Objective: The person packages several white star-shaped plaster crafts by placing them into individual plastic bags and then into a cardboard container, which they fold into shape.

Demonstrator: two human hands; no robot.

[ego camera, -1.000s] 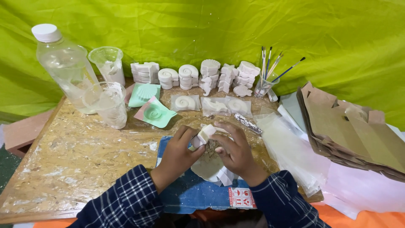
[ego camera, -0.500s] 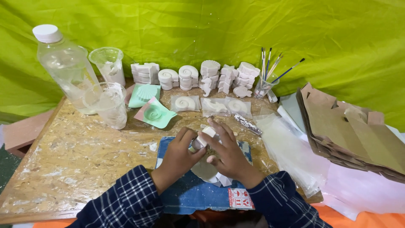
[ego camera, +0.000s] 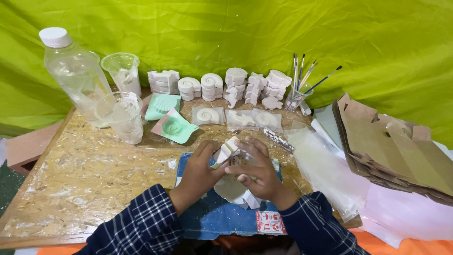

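The small white plaster cast piece point(ego camera: 227, 150) sits between both hands, tilted, its long axis running from lower left up to upper right. The left hand point(ego camera: 197, 174) pinches its lower end with thumb and fingers closed on it; the right hand point(ego camera: 258, 175) closes over its upper right side. Just below the grip lies a blue cloth point(ego camera: 214, 217) on the chipboard table point(ego camera: 75, 184).
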